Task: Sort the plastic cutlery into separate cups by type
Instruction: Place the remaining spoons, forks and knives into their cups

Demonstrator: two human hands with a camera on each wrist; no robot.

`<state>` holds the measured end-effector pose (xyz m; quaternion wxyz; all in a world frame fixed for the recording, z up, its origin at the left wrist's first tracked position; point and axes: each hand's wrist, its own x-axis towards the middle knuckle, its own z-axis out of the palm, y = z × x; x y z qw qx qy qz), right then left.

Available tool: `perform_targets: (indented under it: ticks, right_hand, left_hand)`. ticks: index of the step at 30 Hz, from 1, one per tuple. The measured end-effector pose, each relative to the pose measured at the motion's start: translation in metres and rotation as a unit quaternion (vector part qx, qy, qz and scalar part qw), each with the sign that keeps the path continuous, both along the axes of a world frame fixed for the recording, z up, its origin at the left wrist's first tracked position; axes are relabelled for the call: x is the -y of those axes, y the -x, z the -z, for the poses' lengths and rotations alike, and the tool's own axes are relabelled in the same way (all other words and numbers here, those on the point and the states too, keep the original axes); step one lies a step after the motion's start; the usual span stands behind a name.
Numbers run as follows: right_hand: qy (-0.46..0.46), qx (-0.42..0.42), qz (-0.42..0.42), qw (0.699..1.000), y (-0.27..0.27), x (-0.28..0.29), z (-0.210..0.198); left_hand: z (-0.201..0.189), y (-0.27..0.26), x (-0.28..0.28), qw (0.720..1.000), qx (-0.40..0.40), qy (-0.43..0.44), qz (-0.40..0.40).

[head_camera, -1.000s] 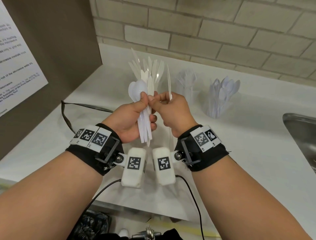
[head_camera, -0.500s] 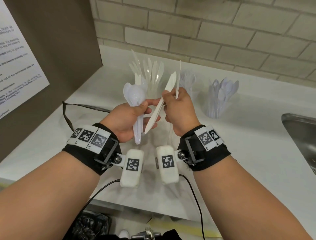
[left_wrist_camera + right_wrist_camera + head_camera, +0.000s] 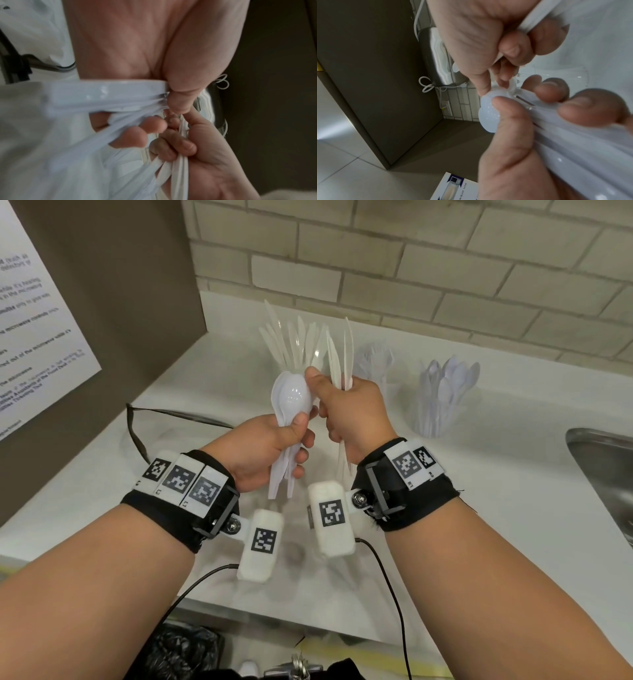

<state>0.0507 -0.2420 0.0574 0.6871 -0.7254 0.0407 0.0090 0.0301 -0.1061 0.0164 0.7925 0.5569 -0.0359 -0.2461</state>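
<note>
White glossy plastic spoons (image 3: pixel 291 402), rounded bowls up, clenched in left hand (image 3: pixel 263 450) | right hand (image 3: pixel 352 412) grips slim knives (image 3: pixel 339 361), thumb touching spoon bowl | clear cups (image 3: pixel 435 405) at counter's (image 3: pixel 513 508) back edge

My right hand (image 3: pixel 352 409) covers the knife (image 3: pixel 339 361) handles. Spoon (image 3: pixel 293 398) handles are blurred in both wrist views, so I can't count them. The clear cups behind are hard to make out. The sink (image 3: pixel 603 474) is cut off at the right edge.
</note>
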Motion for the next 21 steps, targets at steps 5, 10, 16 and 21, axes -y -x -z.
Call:
perform_targets:
  ticks: [5,10,16,21]
  right_hand:
    - [-0.058,-0.016,0.008,0.998,-0.004,0.000,-0.001]
    - [-0.073,0.022,0.051,0.996,-0.017,0.001,-0.003]
    - [-0.092,0.083,0.151,0.981,-0.053,0.003,-0.011]
    - [-0.142,0.133,0.197,0.961,-0.092,0.004,-0.032]
  left_hand:
    - [-0.001,0.002,0.003,0.999,0.020,-0.039,-0.006]
    - [-0.001,0.002,0.003,0.992,0.047,-0.110,-0.032]
    - [0.004,0.001,-0.011,0.989,0.023,-0.133,-0.060]
    - [0.003,-0.004,-0.025,0.982,-0.018,-0.119,-0.143]
